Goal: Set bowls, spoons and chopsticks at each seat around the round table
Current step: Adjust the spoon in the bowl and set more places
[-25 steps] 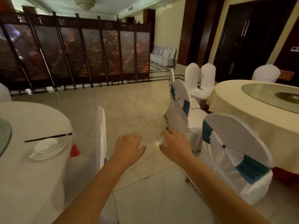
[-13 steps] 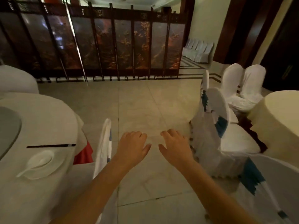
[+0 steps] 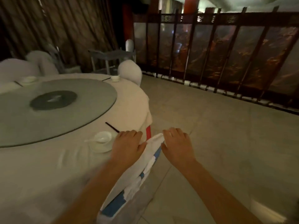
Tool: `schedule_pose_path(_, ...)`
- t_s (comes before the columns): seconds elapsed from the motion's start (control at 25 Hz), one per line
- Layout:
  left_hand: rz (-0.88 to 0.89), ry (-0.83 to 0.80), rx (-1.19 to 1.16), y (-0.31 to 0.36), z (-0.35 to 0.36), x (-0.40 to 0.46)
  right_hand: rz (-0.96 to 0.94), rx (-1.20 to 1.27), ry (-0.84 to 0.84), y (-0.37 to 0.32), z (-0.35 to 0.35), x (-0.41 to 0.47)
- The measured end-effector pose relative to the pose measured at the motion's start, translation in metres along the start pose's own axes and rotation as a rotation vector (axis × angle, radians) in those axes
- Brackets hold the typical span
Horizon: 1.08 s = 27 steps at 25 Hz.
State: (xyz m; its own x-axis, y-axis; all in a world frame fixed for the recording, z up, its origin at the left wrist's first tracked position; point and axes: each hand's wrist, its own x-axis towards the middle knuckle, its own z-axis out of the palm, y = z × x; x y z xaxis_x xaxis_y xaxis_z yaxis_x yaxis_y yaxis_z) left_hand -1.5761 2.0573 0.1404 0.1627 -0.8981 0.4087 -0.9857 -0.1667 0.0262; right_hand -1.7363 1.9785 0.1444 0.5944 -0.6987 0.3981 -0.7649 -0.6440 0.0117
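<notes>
Both the left hand (image 3: 127, 143) and right hand (image 3: 177, 143) hover relaxed and empty over the near white-covered, blue-sashed chair (image 3: 144, 164); fetch more bowls before approaching the round cream-clothed table (image 3: 48, 167).

desk (image 3: 48, 172): round, under a pale cloth
centre: grey glass turntable (image 3: 53, 109)
5 o'clock edge: bowl (image 3: 102, 137) with spoon (image 3: 92, 140) on saucer (image 3: 101, 147), black chopsticks (image 3: 112, 127) just beyond
1 o'clock: cup (image 3: 115, 78)
11 o'clock: dish (image 3: 29, 79)

Bowl (image 3: 102, 137) on table (image 3: 48, 167), chopsticks (image 3: 112, 127) just behind.
</notes>
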Motion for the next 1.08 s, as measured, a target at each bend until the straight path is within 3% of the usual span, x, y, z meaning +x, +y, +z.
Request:
schedule_pose_path(0.32,-0.280,0.033,0.104,-0.083,0.028,0.021,-0.292,0.050,0.015,-0.052,0.063,0.108)
schedule_pose_path(0.6,-0.544,-0.082,0.046,-0.171,0.074,0.045,-0.413,0.060,-0.134,-0.080,0.126,0.211)
schedule_pose_path(0.8,-0.780,-0.167,0.011,-0.207,0.129,0.037,-0.447,0.165,-0.353,-0.090,0.196,0.254)
schedule_pose_path(0.92,-1.003,-0.194,-0.058,-0.222,0.167,0.034,-0.383,0.290,-0.549,-0.098,0.250,0.278)
schedule_pose_path(1.08,-1.502,-0.106,-0.379,-0.230,0.210,0.019,-0.276,0.377,-0.781,-0.106,0.311,0.297)
